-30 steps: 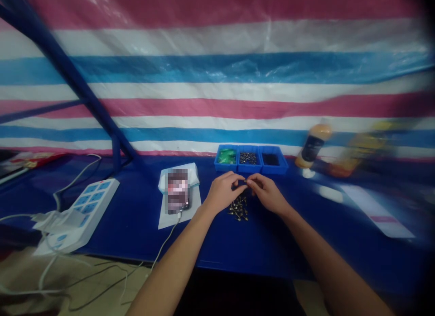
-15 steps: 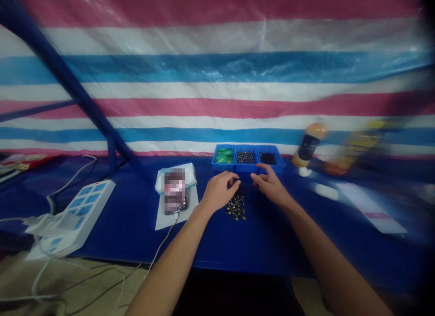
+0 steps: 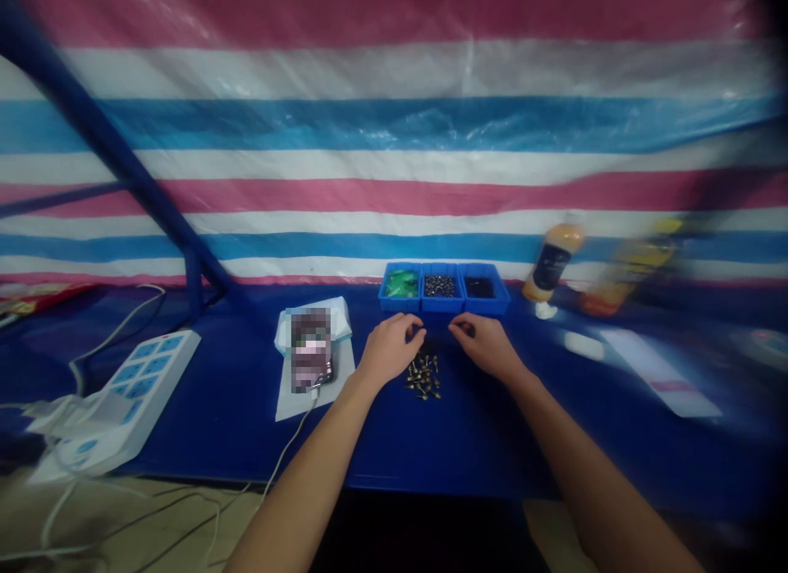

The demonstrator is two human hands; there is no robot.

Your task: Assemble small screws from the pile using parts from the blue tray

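Observation:
My left hand is curled just above the left edge of a pile of small brass-coloured, screw-like pieces. Its thumb and forefinger come together, and whatever is between them is too small to make out. Level with it, to the right of the pile, my right hand has thumb and fingertips pinched; anything in them is hidden. Beyond the hands stand three joined blue bins: the left one holds green pieces, the middle one small shiny metal parts, the right one dark small parts.
On the blue table, a phone on charge lies left over a white packet. Farther left is a power strip with cables. At right stand two drink bottles, near a white case and a pale flat slab.
My right hand has drawn back from the right bin's front edge, and its fingers have closed into a pinch. My left hand stays by the pile. The view has shifted slightly.

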